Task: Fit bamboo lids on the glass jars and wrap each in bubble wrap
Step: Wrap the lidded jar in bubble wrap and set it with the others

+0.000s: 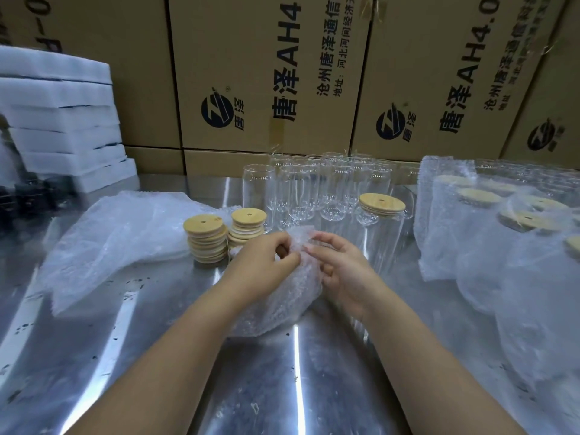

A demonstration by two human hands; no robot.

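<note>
On the near part of the steel table [282,387] a bundle [282,299] of bubble wrap lies tilted, its near end resting on the metal and its far end raised between two hands. The wrap is too cloudy to see what is inside it. The left hand [266,259] has its fingers curled, thumb and fingertips pinching the wrap at the bundle's top. The right hand [340,266] faces it from the right with fingers bent, their tips nipping the same crumpled edge. To the left of the hands lies a loose heap of wrap sheets [119,240]. Just beyond the left hand stand two lid stacks [205,241], side by side and touching or nearly so, each lid with a small hole. I cannot count the lids in either stack exactly. Beyond the right hand stands one lidded jar [381,227], empty. Farther back is a tight cluster of open jars [314,186], all empty, roughly a dozen, though they overlap too much to count. On the right is a crowd of wrapped jars [502,233], where at least five lids show through the plastic. At far left sits a leaning pile of about six foam slabs [62,120], and cardboard boxes [266,73] line the back, three of them showing a printed logo.
</note>
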